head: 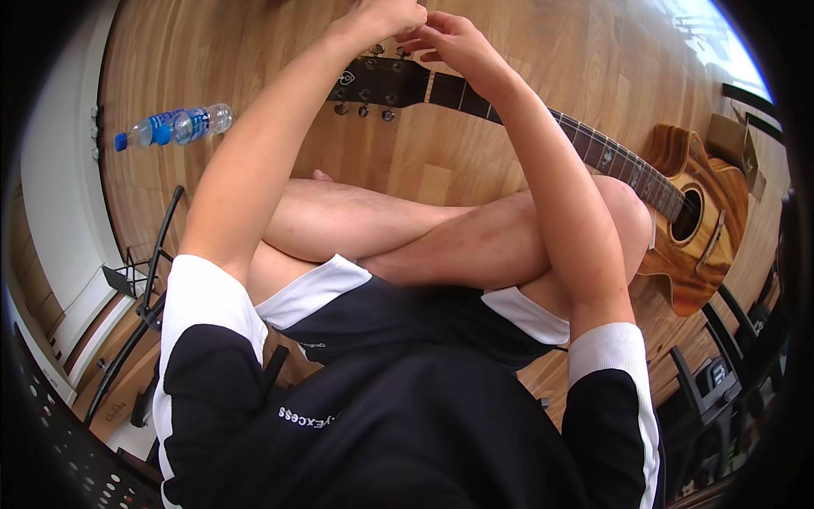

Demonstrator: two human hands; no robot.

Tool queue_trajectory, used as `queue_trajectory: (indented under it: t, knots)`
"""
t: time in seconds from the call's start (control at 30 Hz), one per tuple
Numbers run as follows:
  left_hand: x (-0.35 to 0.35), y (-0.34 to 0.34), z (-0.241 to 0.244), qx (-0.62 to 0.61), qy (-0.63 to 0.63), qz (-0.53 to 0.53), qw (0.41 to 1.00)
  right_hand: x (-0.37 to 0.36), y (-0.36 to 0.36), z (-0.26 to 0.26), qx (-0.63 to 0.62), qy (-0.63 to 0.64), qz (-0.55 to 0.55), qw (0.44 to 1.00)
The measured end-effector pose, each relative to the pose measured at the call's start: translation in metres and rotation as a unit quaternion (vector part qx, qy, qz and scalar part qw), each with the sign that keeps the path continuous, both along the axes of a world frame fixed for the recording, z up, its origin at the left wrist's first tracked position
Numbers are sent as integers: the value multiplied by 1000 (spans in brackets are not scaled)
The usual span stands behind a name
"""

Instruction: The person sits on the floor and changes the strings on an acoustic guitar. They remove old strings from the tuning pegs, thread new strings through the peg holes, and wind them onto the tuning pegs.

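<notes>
An acoustic guitar (725,235) lies face up on the wooden floor in front of my crossed legs, its body at the right and its neck running up to the left. Its black headstock (400,83) has metal tuning machines along both edges. My left hand (388,16) and my right hand (445,38) meet at the top edge, just beyond the headstock, fingertips close together. The hand on the picture's left is curled, and whatever may be between its fingers is too small to tell. The other hand has its fingers bent and partly spread.
Two plastic bottles (175,127) with blue caps lie on the floor at the left. A black stand (152,273) is at the left by a white wall edge. At the right are a cardboard box (731,143) behind the guitar and black stands (706,382).
</notes>
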State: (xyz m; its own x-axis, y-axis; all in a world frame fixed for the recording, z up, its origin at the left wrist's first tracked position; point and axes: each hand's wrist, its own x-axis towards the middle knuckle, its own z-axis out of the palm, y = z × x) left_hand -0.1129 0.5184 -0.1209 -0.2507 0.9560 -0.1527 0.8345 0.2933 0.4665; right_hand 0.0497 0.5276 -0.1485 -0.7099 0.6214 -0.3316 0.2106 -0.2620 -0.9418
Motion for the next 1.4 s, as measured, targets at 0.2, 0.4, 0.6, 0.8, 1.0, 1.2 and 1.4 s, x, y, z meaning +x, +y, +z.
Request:
queue_trajectory:
  t: [0.2,0.4,0.6,0.8,1.0,1.2,1.4]
  knots:
    - [8,-1,19,27,-23,-75,997,1,3,0,-95,56,-35,993]
    - [11,-14,30,58,-76,-125,988,6,7,5,-29,-13,14,999]
    - [3,-42,31,71,-155,-73,983,7,7,14,17,-20,44,999]
    - [-4,-65,24,64,-189,-54,978,15,12,10,-24,73,120,990]
    - [4,-77,33,90,-196,-67,974,21,17,12,-57,102,117,986]
    - [10,-89,27,166,-162,-111,966,18,11,13,138,14,113,984]
    - [-25,-121,-4,179,15,-122,976,18,1,29,318,-66,101,940]
